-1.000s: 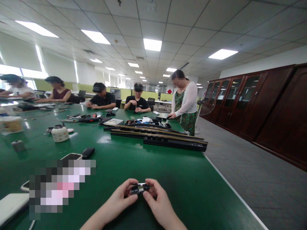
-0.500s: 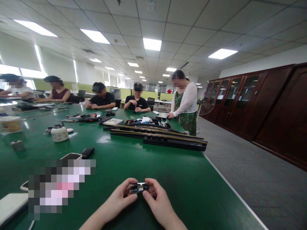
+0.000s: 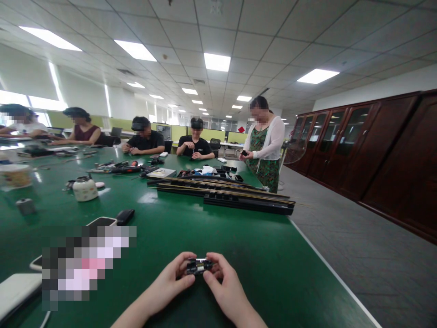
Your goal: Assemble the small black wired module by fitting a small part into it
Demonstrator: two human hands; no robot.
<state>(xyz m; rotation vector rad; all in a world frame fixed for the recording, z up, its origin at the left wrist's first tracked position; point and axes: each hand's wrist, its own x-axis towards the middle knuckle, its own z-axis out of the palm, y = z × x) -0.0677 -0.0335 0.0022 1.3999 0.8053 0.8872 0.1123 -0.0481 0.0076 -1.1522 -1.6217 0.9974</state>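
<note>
Both my hands meet low over the green table [image 3: 191, 228] near its front edge. Between them is a small black and silver part [image 3: 199, 265], gripped from both ends. My left hand [image 3: 172, 280] pinches its left end with thumb and fingers curled. My right hand [image 3: 223, 284] pinches its right end the same way. What the part is exactly is too small to tell.
Long black rails [image 3: 225, 193] lie across the table's middle. A white pot [image 3: 85, 188], a dark case [image 3: 124, 216] and phones lie to the left. Several seated people work at the far side; one person [image 3: 264, 141] stands at the far right corner. Dark wooden cabinets [image 3: 375, 150] line the right wall.
My hands and the small part stay almost still. The standing person has straightened up and lifted a dark object off the table in their hands.
</note>
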